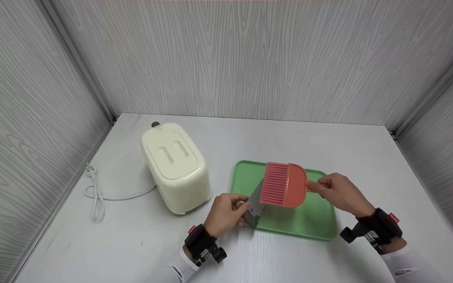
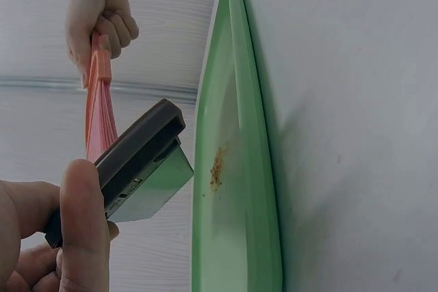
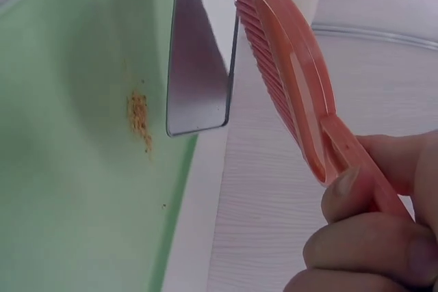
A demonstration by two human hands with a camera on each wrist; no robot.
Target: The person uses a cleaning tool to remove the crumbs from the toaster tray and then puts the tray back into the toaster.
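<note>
Meanwhile, unlabelled pink brush (image 1: 283,184) in right hand (image 1: 338,192), scraper (image 1: 255,206) in left hand (image 1: 224,214)

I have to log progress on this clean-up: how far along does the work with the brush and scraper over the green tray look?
Done: little that shows. In hand: the left hand grips the scraper, the right hand holds the pink brush, both above the green tray. Left: a small patch of orange crumbs lies on the tray, neither tool touching it. The cream toaster stands beside the tray.
</note>
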